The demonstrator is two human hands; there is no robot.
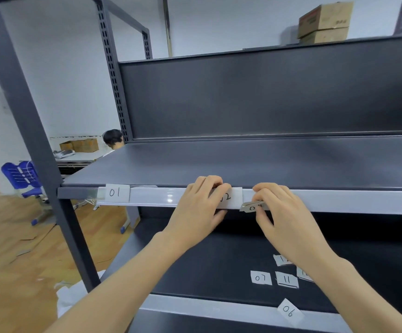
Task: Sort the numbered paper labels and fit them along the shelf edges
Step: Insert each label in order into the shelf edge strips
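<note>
Currently, label 01 (117,193) sits flat in the glossy strip (156,197) along the upper shelf edge, at 9 o'clock from both hands; left hand (200,207) has its fingers curled over the strip top and thumb below, clamped on label 02 (230,197), which lies against the strip; at 3 o'clock of it, right hand (284,212) pinches a third label (252,207), tilted, second digit hidden. At 5 o'clock from the right hand, label 07 (260,277) and label 11 (287,280) lie loose on the lower shelf (207,260); label 06 (290,311) rests on its front edge; two more are part-hidden by the forearm. Judgement: slips are feather-light, limp, easily creased or torn; best pinched by the side edges and fed under the strip lip; the glossy face may let them slide.
</note>
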